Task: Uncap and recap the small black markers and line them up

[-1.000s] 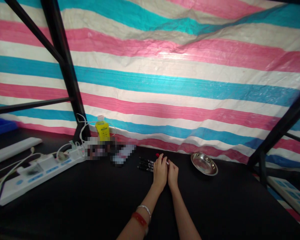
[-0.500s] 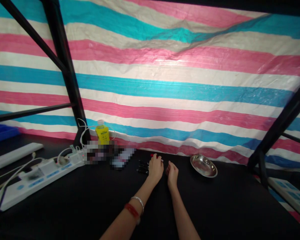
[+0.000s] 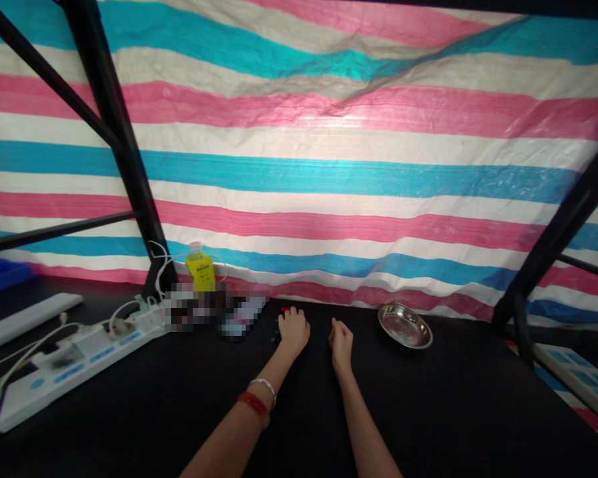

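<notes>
Your striped sheet (image 3: 349, 179) is bright, glare strongest high at centre; light direction uncertain. The table (image 3: 443, 411) before you reads near-black, swallowing shadows. Bowl (image 3: 404, 326), right: pale glints. Your left hand (image 3: 294, 330) and right hand (image 3: 341, 345) look slightly soft. Mosaic blocks (image 3: 192, 311), far left, obscure detail. Side edges stretched.

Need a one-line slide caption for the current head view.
Over a black table: left hand at a small red item, right hand curled, shiny metal dish off to the right.

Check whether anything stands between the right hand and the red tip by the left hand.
Yes: the left hand lies across that path from the right hand; the red tip shows at its far edge. Nothing else visible blocks it.
</notes>
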Tool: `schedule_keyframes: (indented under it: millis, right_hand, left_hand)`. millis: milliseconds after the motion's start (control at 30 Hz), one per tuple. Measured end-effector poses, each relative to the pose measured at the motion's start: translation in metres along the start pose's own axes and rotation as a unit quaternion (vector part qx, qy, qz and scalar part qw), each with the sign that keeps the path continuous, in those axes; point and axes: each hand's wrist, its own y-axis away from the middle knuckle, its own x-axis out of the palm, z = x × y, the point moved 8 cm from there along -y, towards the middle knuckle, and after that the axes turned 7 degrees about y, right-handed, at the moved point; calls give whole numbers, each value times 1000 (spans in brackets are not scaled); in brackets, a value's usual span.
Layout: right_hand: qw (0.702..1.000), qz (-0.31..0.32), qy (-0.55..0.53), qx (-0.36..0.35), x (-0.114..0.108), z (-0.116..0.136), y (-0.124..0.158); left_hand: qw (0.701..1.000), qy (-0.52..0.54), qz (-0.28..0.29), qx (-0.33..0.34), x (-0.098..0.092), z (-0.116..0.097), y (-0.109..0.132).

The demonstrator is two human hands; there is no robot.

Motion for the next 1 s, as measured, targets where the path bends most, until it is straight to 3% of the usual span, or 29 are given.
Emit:
schedule_keyframes:
  millis: [267,433,567,667,800,1000]
  right_hand:
    - [1000,5,12,-10,1,-2,-1]
    - [997,4,58,-46,-3,6,-5]
    - [990,-24,103,-91,-14,17,-7]
    - [988,-25,125,-88,-18,16,-8]
    - [987,-2,141,-73,-15,11,-8]
    - [978,10,192,-83,-13,11,-7]
  left_hand:
    - [1000,5,-27,11,1,2,5]
    - [985,113,-108,75,-10,-18,18]
    - [940,291,-78,161,-3,-51,31]
    - [899,403,-48,165,10,-62,38]
    - [850,514,-31,113,28,-55,41]
    - [772,635,-42,3,46,-28,33]
